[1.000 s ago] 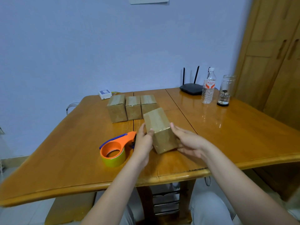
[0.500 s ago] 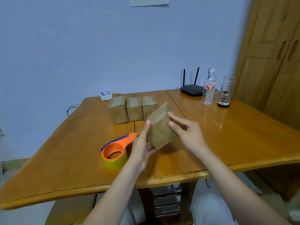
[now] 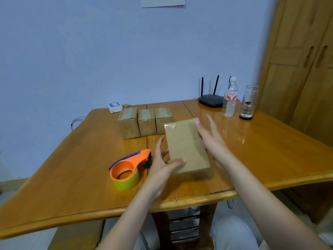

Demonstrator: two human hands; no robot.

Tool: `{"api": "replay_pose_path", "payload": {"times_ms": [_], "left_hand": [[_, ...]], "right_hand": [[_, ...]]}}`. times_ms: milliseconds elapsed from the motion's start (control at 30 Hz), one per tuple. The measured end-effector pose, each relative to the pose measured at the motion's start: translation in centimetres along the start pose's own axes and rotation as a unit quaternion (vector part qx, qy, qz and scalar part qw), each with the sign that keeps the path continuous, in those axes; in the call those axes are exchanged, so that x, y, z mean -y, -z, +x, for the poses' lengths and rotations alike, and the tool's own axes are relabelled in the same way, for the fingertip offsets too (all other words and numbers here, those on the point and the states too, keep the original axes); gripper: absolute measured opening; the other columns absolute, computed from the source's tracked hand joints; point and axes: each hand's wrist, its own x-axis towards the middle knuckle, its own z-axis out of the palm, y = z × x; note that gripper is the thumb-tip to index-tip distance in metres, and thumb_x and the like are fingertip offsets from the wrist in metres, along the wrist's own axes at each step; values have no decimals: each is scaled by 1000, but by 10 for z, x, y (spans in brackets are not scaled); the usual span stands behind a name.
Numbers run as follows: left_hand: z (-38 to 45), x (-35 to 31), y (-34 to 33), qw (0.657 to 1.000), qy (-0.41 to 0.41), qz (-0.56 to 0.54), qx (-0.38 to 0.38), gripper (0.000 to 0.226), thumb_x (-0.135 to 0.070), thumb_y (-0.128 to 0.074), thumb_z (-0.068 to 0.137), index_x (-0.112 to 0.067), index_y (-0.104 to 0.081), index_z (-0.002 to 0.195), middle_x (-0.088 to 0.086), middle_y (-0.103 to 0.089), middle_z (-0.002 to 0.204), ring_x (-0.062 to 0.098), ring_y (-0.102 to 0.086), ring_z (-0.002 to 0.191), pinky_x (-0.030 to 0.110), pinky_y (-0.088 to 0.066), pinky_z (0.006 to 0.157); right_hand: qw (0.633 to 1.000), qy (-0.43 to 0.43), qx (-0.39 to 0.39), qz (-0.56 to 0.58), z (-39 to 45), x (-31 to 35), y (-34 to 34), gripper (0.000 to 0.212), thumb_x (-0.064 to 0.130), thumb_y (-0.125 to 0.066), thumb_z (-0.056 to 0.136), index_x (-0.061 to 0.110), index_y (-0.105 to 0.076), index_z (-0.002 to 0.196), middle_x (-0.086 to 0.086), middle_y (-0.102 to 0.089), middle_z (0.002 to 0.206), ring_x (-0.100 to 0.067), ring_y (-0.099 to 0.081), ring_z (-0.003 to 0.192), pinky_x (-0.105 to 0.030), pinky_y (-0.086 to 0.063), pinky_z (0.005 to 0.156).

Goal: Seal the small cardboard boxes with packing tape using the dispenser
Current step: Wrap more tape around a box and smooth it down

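Counter (image 3: 72, 174): one, wooden, glossy, with seams running front to back; carries everything listed below.
Wardrobe (image 3: 306, 69): one, wooden, at the right edge behind the counter.
Left hand (image 3: 160, 170): one, forearm reaching in from below; fingers (image 3: 158, 147) straight and pointing away, thumb laid across the near left corner of the held box.
Right hand (image 3: 210, 139): one, forearm reaching in from lower right; fingers straight and spread, flat against the right side of the held box; whether the thumb wraps underneath cannot be told.
Held box (image 3: 187, 147): one, plain brown cardboard, raised above the counter between both hands, broad face tilted toward the camera, clear tape glinting at its far left corner.
Row of boxes (image 3: 145, 123): three, brown cardboard, side by side and touching, standing beyond the held box, each with a tape strip across the top.
Tape dispenser (image 3: 128, 170): one, orange with a blue edge, holding a yellowish roll, lying on the counter just left of the left hand.
Router (image 3: 210, 101): one, black, antennae upright, far right.
Water bottle (image 3: 229, 100): one, clear plastic, beside the router.
Glass jar (image 3: 248, 103): one, right of the water bottle.
White device (image 3: 113, 106): one, small, at the far edge.
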Motion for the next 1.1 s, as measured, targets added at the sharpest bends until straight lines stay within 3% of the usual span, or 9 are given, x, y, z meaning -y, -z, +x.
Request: {"api": "replay_pose_path", "payload": {"times_ms": [100,233,367,500,567,767,867,933,1100], "left_hand": [[2,-8,-3,997,-38,64,26,110,-29,-87,74,-70,-10,141,-10,-46,135,14,-54,120,42,-54,97],[14,-24,-2,995,-90,35,-5,73,-44,-81,79,-53,-37,137,-7,-52,134,18,-59,119,39,-57,92],[26,-33,-3,991,-110,71,-34,48,-41,-76,82,-33,-48,121,-5,-62,119,9,-65,106,28,-59,76],[45,-32,-2,995,-69,11,-69,45,-45,-74,85,-29,-49,119,-4,-70,114,18,-71,104,43,-60,84],[54,-27,-4,995,-54,7,-79,42,-47,-72,86,-28,-53,119,-5,-71,113,18,-71,103,45,-59,87],[79,-7,-32,985,20,24,-170,21,-15,-56,102,-19,-61,122,0,-69,103,17,-70,91,23,-59,66],[89,2,-53,981,-18,139,-134,33,-15,-51,102,-28,-55,132,-1,-66,121,15,-65,106,32,-58,88],[92,3,-66,970,-44,223,-86,40,-22,-48,104,-27,-50,143,-5,-57,139,15,-53,127,39,-46,108],[101,7,-78,979,4,198,-42,56,-48,-36,105,-26,-29,156,-2,-35,159,21,-30,146,44,-26,120]], "right_hand": [[996,58,51,-51,8,1,2,47,61,-57,93,57,-46,138,8,-62,132,-5,-61,113,-25,-52,88],[988,137,47,-46,8,-5,-7,20,44,-63,95,39,-67,114,13,-70,114,-1,-66,99,-16,-49,75],[994,106,17,35,8,-7,-4,35,41,-68,92,38,-66,127,11,-73,115,-6,-70,103,-29,-59,85],[990,12,137,-27,10,-13,15,64,54,-63,91,58,-32,147,25,-64,119,2,-68,102,-24,-56,85],[985,-1,159,-68,11,-17,24,66,50,-67,91,55,-34,148,21,-62,126,2,-67,104,-20,-55,83],[976,-20,-121,-180,38,-25,31,55,63,-69,81,45,-62,132,6,-59,141,-20,-53,129,-42,-46,104],[913,-28,-151,-377,55,-28,31,59,68,-52,89,45,-51,143,-7,-47,148,-34,-35,140,-50,-29,115],[917,-13,-85,-390,65,-32,31,56,61,-40,98,38,-46,149,-9,-40,153,-33,-27,144,-47,-23,116],[877,16,36,-478,58,-47,33,50,48,-24,107,37,-34,155,-5,-13,168,-36,-11,151,-48,-8,122]]}}
